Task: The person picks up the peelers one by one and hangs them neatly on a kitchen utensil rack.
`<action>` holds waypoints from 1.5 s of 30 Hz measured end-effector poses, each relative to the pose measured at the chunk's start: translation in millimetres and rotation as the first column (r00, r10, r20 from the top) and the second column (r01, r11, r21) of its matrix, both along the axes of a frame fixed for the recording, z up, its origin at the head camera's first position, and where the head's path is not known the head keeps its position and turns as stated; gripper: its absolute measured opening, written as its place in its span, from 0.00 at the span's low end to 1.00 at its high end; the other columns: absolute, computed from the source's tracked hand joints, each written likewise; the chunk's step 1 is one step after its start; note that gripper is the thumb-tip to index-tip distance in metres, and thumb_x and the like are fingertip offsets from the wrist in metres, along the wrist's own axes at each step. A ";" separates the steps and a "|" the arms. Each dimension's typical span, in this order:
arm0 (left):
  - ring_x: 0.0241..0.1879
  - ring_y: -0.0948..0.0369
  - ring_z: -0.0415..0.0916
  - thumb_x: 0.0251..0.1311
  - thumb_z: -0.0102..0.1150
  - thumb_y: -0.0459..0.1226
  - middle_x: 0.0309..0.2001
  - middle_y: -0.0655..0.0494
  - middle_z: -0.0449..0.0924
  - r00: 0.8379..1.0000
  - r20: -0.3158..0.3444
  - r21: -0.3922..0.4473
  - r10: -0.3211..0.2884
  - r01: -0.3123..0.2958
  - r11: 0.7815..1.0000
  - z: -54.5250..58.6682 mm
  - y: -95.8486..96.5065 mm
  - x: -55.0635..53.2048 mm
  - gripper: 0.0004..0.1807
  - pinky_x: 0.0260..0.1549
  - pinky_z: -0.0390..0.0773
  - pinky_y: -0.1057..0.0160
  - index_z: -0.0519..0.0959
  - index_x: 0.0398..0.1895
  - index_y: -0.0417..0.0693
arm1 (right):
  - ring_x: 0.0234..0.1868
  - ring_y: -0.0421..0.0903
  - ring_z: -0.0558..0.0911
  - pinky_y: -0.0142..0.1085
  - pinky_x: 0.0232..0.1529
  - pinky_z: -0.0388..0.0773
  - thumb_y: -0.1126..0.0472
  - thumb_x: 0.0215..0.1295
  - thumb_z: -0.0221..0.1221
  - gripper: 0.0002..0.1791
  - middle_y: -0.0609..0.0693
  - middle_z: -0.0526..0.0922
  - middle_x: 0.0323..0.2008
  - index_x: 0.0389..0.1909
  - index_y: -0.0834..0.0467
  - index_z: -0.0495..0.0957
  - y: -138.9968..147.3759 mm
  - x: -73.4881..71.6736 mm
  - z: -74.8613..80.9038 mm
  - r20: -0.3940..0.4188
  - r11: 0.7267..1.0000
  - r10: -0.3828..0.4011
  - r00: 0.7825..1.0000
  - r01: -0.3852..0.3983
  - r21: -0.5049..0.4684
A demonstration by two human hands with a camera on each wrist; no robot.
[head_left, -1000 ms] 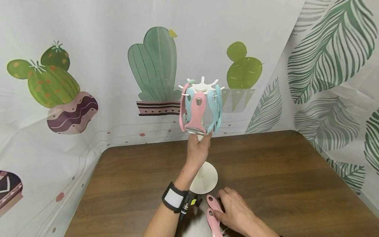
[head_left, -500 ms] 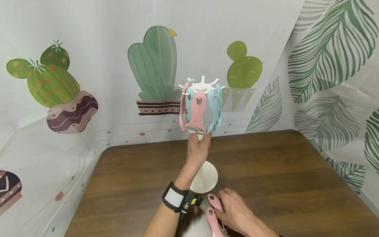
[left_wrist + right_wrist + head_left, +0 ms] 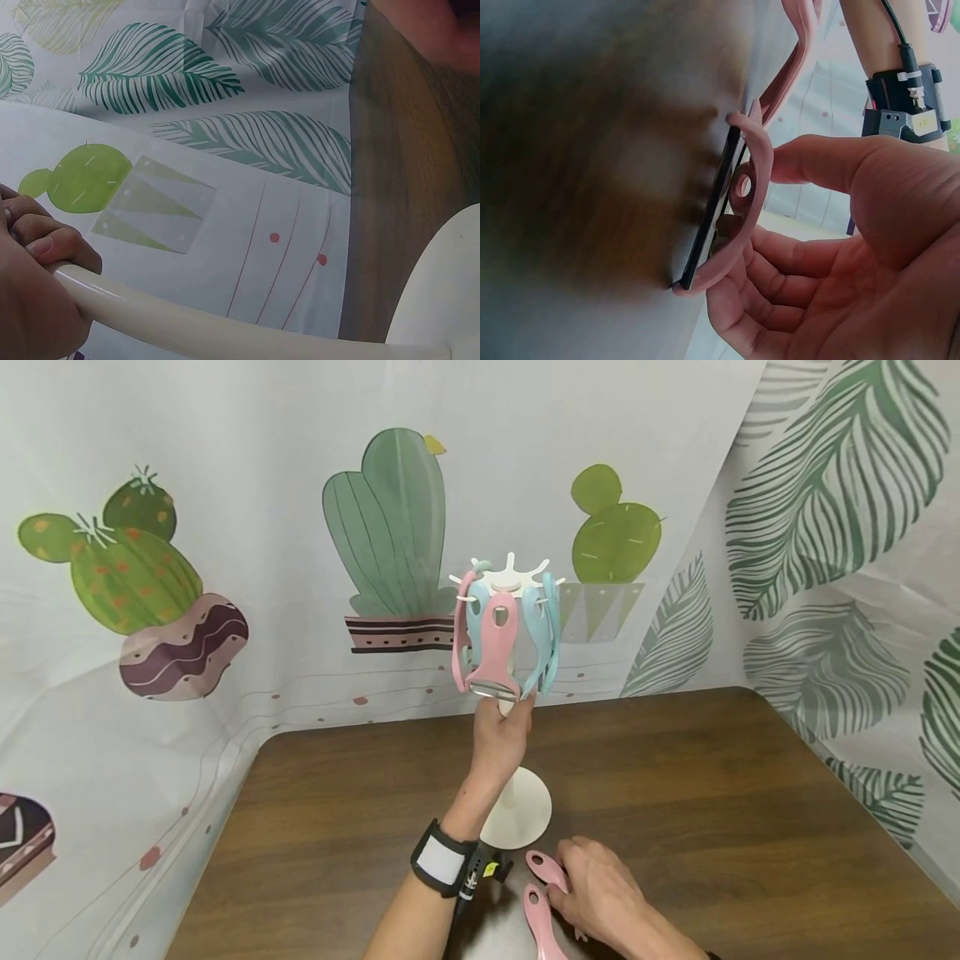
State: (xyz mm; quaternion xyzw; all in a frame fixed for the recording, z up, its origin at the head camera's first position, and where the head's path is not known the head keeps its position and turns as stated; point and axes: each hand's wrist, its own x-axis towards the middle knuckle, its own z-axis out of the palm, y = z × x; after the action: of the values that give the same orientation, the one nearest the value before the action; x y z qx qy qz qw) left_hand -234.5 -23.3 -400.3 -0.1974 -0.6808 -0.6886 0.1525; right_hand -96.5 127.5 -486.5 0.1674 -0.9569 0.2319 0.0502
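My left hand [image 3: 501, 742] grips the pole [image 3: 172, 319] of a white stand, just beneath the utensils hung on its spoked top. A pink peeler [image 3: 498, 639] hangs facing me, with a light blue utensil [image 3: 535, 635] to its right. On the table, my right hand [image 3: 603, 889] pinches another pink peeler [image 3: 759, 161] between thumb and fingers near its blade end. Its handle [image 3: 545, 865] points toward the stand's round base [image 3: 525, 814]. A second loose pink utensil [image 3: 542, 927] lies just left of that hand, its lower end cut off by the frame.
The brown wooden table [image 3: 337, 827] runs back to a hanging cloth [image 3: 262, 527] printed with cacti and leaves. A strap with a small camera [image 3: 444, 860] sits on my left wrist.
The pink peeler under my right hand has shifted slightly right and turned, parting from the other pink utensil. My left hand keeps its grip on the pole.
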 end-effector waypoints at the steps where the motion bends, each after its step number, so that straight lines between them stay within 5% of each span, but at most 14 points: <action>1: 0.13 0.62 0.52 0.79 0.52 0.36 0.14 0.60 0.58 1.000 0.002 -0.003 0.002 -0.002 1.000 0.2 -0.2 0.3 0.21 0.14 0.52 0.64 0.64 0.22 0.50 | 0.24 0.38 0.74 0.35 0.24 0.71 0.60 0.43 0.76 0.16 0.39 0.70 0.24 0.23 0.49 0.74 -0.4 0.0 0.2 0.001 1.000 -0.004 1.000 0.004 0.001; 18: 0.13 0.62 0.53 0.79 0.53 0.37 0.13 0.57 0.58 1.000 -0.011 -0.008 0.009 -0.009 1.000 0.8 0.0 0.2 0.24 0.15 0.52 0.64 0.64 0.19 0.49 | 0.24 0.33 0.71 0.33 0.24 0.68 0.59 0.47 0.76 0.15 0.37 0.72 0.24 0.23 0.46 0.76 -0.8 0.1 10.5 0.023 0.999 -0.039 0.999 0.039 -0.035; 33: 0.12 0.62 0.53 0.79 0.53 0.37 0.12 0.58 0.58 0.999 -0.048 0.007 -0.009 0.009 1.000 0.4 -0.8 0.3 0.24 0.15 0.52 0.64 0.64 0.19 0.48 | 0.22 0.29 0.73 0.30 0.26 0.72 0.60 0.57 0.75 0.10 0.35 0.74 0.24 0.32 0.48 0.82 11.0 -12.6 36.0 0.043 0.979 -0.100 0.994 0.106 -0.172; 40: 0.13 0.62 0.55 0.78 0.53 0.37 0.13 0.58 0.60 0.999 -0.032 0.000 0.003 -0.003 1.000 1.7 0.2 1.3 0.21 0.15 0.54 0.63 0.66 0.21 0.49 | 0.27 0.36 0.78 0.30 0.28 0.78 0.65 0.55 0.75 0.11 0.39 0.79 0.29 0.38 0.54 0.85 24.6 -26.3 55.2 -0.078 0.949 -0.101 0.992 0.072 -0.307; 45: 0.13 0.62 0.54 0.78 0.54 0.35 0.13 0.58 0.60 1.000 -0.028 0.006 0.006 -0.006 1.000 1.6 0.2 0.5 0.23 0.15 0.54 0.64 0.65 0.18 0.49 | 0.31 0.38 0.81 0.31 0.34 0.82 0.68 0.57 0.74 0.12 0.41 0.82 0.32 0.41 0.56 0.85 33.6 -38.6 77.8 -0.214 0.922 -0.114 0.970 0.023 -0.387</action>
State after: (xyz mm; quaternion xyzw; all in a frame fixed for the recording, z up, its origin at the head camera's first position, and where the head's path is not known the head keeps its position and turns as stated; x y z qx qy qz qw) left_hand -234.0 -23.1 -398.7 -0.2044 -0.6774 -0.6872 0.1646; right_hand -135.0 161.1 -408.7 0.1466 -0.8861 0.3908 0.2015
